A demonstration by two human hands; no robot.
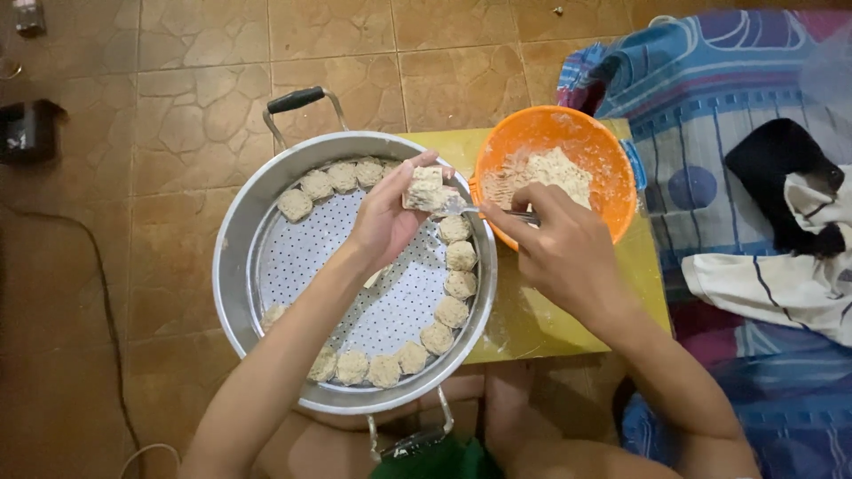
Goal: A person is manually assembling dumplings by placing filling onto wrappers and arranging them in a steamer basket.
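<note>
A dark box [27,129] sits at the far left on the brown tiled floor [177,106], with a cable [102,266] trailing down from it. Next comes a round metal steamer [235,266] with black handles, its perforated tray ringed along the rim by pale dumplings [461,256]. Above the tray's right side, the left hand [386,222] is raised, its fingers [417,164] clamped on a half-filled dumpling [426,188]. Just to the right, the right hand [564,248] has its fingers [532,197] pinched together on a metal spoon [479,210], whose tip touches that dumpling. Behind the hand stands an orange bowl [612,168] holding pale minced filling [546,173]. Steamer and bowl both rest on a yellow board [532,319] dusted with flour. At the far right lies a blue patterned cloth [710,89], and on it a black garment [781,164] and a white one [781,284].
</note>
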